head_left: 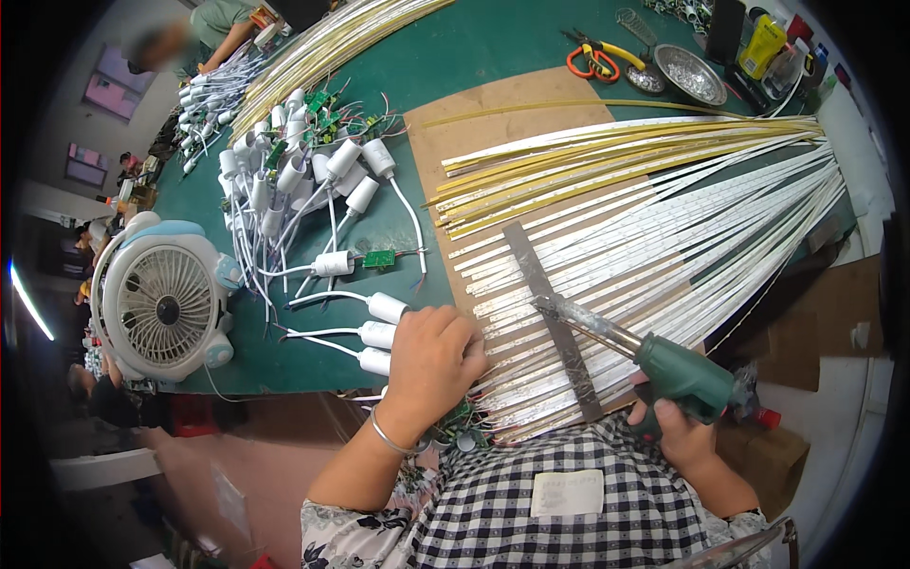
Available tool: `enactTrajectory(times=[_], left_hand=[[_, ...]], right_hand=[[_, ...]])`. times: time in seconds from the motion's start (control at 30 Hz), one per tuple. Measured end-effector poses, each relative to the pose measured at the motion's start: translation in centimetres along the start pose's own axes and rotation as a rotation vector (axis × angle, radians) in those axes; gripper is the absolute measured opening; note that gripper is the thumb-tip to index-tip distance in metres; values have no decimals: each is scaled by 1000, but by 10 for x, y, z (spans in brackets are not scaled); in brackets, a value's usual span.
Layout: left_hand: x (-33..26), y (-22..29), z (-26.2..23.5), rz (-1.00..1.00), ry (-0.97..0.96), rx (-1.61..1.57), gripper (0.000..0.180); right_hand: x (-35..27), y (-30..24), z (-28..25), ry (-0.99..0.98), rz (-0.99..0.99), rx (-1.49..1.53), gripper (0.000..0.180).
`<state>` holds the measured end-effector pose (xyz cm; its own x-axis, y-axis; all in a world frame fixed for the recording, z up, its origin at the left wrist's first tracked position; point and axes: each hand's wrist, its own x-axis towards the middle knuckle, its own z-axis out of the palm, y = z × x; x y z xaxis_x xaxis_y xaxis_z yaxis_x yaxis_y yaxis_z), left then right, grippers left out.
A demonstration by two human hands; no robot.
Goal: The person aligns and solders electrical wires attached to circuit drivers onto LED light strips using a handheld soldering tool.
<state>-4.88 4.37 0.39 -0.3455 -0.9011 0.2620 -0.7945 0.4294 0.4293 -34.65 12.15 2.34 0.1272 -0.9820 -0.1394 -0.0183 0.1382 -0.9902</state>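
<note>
The right hand [678, 429] grips a green pistol-shaped soldering gun [684, 377], tip over a flat grey bar [569, 360] across slender white strips [701, 232]. The left hand [433, 356] curls beside white cylindrical caps [376, 334]; its fingertip contact is hidden.

A fan [166, 309] stands at the near left corner of the worktop [493, 47]. To its right, wired caps [291, 175] lie heaped, with another bundle [332, 45] behind them. Right of the heap lies a board [512, 109]; strips [739, 213] run across it toward the right edge, under a bar [559, 341]. Behind the board sit pliers [594, 64] and, farther right, a bowl [717, 98].
</note>
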Motion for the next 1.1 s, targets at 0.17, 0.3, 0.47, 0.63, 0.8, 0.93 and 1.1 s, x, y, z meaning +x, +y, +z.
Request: enactTrajectory(times=[0.17, 0.3, 0.47, 0.63, 0.8, 0.93, 1.1], left_hand=[[-5, 5, 1, -24, -45, -31, 14], [-13, 13, 1, -50, -37, -50, 14], [-26, 23, 4, -76, 16, -9, 15], [-23, 20, -1, -95, 20, -62, 16], [8, 2, -43, 26, 44, 116, 19], [39, -69, -45, -61, 167, 127, 9], [54, -100, -27, -53, 40, 126, 8]], right_hand=[[-3, 1, -2, 49, 41, 149, 48], [-3, 9, -3, 6, 7, 39, 53], [-9, 16, -7, 59, -2, 39, 55], [-3, 18, -6, 100, -6, -2, 53], [-4, 11, -6, 134, -11, -15, 51], [-1, 9, -6, 82, 13, -47, 50], [2, 10, -1, 110, -16, -24, 51]])
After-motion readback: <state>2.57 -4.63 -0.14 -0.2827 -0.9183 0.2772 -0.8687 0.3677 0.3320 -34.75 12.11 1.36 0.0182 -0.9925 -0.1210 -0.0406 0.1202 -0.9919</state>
